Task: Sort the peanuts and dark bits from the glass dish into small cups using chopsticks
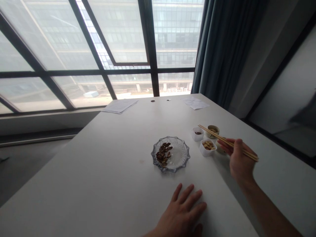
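Your right hand (238,163), right of centre: fingers closed on chopsticks (227,142), gripped toward rear ends. Chopsticks' long axis runs lower right to upper left; tips close together, over gap between dark cup (197,134) and round bowl (213,130); peanut cup (208,147) just under shafts. Dish (182,154) with seeds (163,154) lies left of tips, near but apart. Your left hand (184,210), bottom centre: flat on table (111,164), fingers spread, holding nothing, nearer dish. Chopsticks: pale wood, slim, straight pair.
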`<state>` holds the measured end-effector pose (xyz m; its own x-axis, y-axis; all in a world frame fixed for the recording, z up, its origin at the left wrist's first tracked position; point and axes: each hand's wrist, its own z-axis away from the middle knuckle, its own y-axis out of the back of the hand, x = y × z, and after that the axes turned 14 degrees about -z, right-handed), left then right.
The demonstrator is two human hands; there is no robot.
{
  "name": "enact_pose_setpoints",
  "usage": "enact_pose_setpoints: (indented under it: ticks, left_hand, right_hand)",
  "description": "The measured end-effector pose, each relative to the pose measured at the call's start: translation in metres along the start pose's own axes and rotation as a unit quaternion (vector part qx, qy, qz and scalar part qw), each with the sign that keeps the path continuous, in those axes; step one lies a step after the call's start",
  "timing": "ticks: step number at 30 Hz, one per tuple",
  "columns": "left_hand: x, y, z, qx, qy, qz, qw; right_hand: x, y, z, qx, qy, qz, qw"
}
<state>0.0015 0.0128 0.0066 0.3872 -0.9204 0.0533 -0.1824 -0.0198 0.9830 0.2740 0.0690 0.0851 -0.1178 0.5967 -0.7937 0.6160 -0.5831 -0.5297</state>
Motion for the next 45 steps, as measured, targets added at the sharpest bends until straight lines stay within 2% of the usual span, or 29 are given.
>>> enact_pose_setpoints:
  ticks: [4,9,15,19,28,40,45]
  left_hand:
    - [0.000,-0.003,0.001,0.007,-0.002,-0.003,1.000]
    - [0.001,-0.004,0.000,0.015,0.001,-0.016,1.000]
    - [0.000,-0.006,0.001,0.021,-0.001,-0.016,1.000]
    - [0.000,-0.006,0.000,0.025,-0.002,-0.011,1.000]
    - [0.001,-0.006,0.000,0.022,0.002,-0.017,1.000]
    - [0.001,-0.006,0.001,0.031,0.000,-0.031,0.999]
    - [0.002,-0.005,0.001,0.035,0.004,-0.023,0.999]
  right_hand:
    - [0.000,-0.003,0.010,-0.038,-0.016,-0.008,0.999]
    - [0.002,-0.009,0.032,-0.118,-0.065,0.001,0.991]
    - [0.004,-0.008,0.044,-0.263,-0.128,0.057,0.955]
    - [0.007,-0.008,0.047,-0.299,-0.155,0.069,0.939]
    - [0.016,-0.012,0.058,-0.293,-0.187,0.059,0.936]
    - [0.022,-0.012,0.060,-0.245,-0.196,0.042,0.949]
    - [0.016,-0.013,0.055,-0.213,-0.167,0.034,0.962]
